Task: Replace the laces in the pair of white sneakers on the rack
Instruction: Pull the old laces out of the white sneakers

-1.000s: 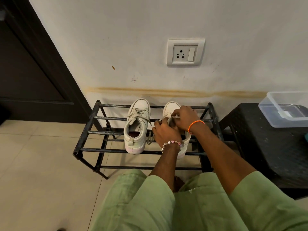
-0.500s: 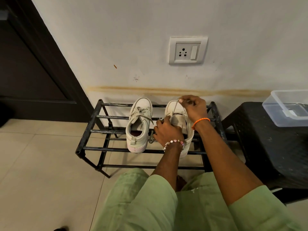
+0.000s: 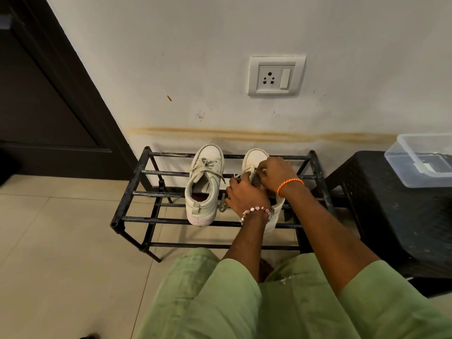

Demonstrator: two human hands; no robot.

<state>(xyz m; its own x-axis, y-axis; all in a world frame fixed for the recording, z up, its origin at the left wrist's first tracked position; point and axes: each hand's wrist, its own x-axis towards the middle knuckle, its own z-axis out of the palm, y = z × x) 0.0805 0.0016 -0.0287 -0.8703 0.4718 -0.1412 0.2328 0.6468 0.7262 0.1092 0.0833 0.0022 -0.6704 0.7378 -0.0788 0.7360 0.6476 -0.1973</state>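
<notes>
head view: right sneaker (image 3: 254, 156) steadied under left hand (image 3: 247, 195); lace (image 3: 245, 170) seemingly pinched by right hand (image 3: 277, 172) just beyond, for unthreading.

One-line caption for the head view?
Both hands, left and right, work the lace on the right sneaker on a black rack.

Rack (image 3: 151, 220) – scuffed black metal; sneakers (image 3: 208, 192) – matt white.

Off-white wall (image 3: 220, 45) bearing a socket-and-switch plate (image 3: 276, 75) and a horizontal brownish stain (image 3: 256, 135). Dark door (image 3: 36, 106) at left; beige tiled floor (image 3: 61, 241). At right, a black stool (image 3: 396, 216) carrying a clear plastic container (image 3: 420, 160).
</notes>
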